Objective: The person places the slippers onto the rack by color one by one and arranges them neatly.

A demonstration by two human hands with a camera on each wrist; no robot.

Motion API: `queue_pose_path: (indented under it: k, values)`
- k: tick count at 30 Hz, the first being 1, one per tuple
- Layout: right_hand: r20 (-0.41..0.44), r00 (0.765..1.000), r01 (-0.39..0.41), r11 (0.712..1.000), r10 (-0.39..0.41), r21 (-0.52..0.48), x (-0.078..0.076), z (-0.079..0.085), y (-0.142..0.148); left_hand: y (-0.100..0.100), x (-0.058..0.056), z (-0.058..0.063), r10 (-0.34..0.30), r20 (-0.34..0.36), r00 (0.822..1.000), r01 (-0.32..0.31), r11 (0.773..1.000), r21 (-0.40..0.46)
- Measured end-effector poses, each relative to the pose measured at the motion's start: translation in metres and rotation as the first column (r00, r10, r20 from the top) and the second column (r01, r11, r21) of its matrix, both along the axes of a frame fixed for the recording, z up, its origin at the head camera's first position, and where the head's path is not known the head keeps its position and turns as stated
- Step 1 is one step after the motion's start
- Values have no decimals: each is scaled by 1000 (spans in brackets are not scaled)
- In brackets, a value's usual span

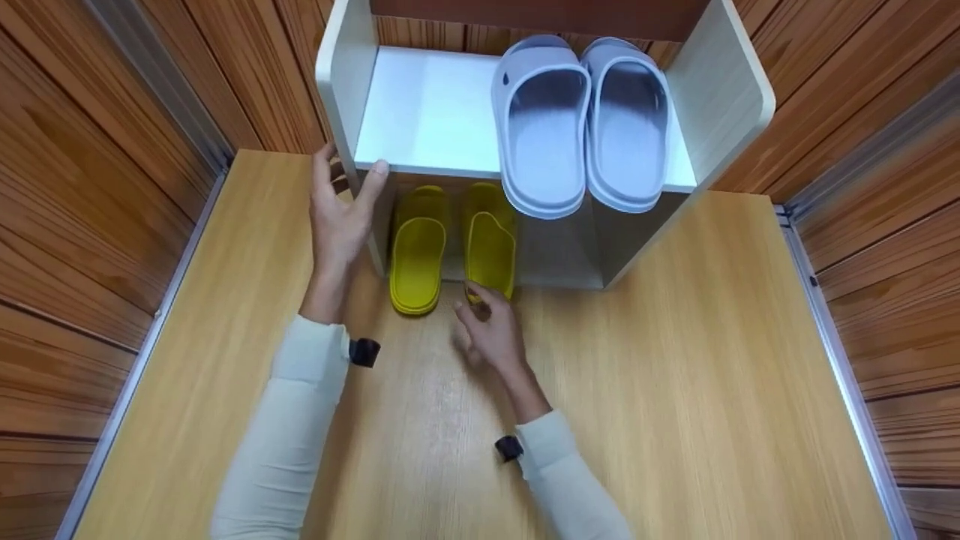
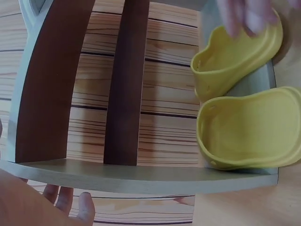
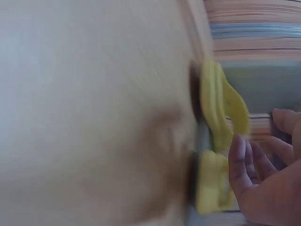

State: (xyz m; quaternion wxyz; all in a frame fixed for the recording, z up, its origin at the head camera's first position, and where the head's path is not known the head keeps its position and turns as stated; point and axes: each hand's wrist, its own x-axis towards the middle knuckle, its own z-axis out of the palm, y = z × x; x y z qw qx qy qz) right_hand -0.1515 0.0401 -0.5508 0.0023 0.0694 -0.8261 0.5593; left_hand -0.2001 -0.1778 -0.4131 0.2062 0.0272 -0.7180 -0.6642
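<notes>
A small shoe rack [image 1: 420, 112] has two yellow clogs on its lower level, toes inward. The left yellow clog [image 1: 417, 262] and right yellow clog [image 1: 489, 251] stand slightly apart, their heels at the front edge. My left hand [image 1: 341, 225] grips the rack's left side panel [image 2: 141, 176], thumb inside and fingers outside. At the heel of the right clog is my right hand [image 1: 491, 334], fingers loosely bent and thumb apart from them, holding nothing. In the right wrist view, its fingers [image 3: 239, 162] overlap the clogs; whether they touch is unclear.
On the upper shelf a pair of pale lavender clogs [image 1: 547, 142] sits side by side at the right, heels over the front edge. The rack stands on a wooden floor [image 1: 712, 375] against a plank wall [image 1: 847, 97]. Metal strips [image 1: 840, 360] edge the floor.
</notes>
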Motion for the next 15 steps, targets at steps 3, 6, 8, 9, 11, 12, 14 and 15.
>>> queue_pose_path:
  k: [3,6,8,9,11,12,14,15]
  values:
    - [-31,999,-19,999,20,44,-2,14,16,0,8,-2,19,25,1000,-18,999,-26]
    - [-112,993,-28,994,40,109,-5,28,33,1,16,-5,34,40,999,-32,998,-57]
    - [-182,982,-21,989,48,148,-7,37,45,2,22,-7,38,57,998,-33,996,-81]
    - [-212,976,-15,987,49,158,-8,41,51,3,25,-8,40,72,997,-33,995,-92]
    - [-254,966,3,984,44,180,-9,50,64,4,32,-9,43,94,995,-32,993,-117]
    - [-263,964,8,983,41,183,-10,55,71,4,35,-10,42,104,994,-28,991,-128]
    - [-288,957,21,980,38,199,-11,64,85,6,41,-11,38,122,992,-18,986,-164]
    - [-302,953,29,977,36,209,-11,69,92,7,43,-12,35,125,992,-11,983,-184]
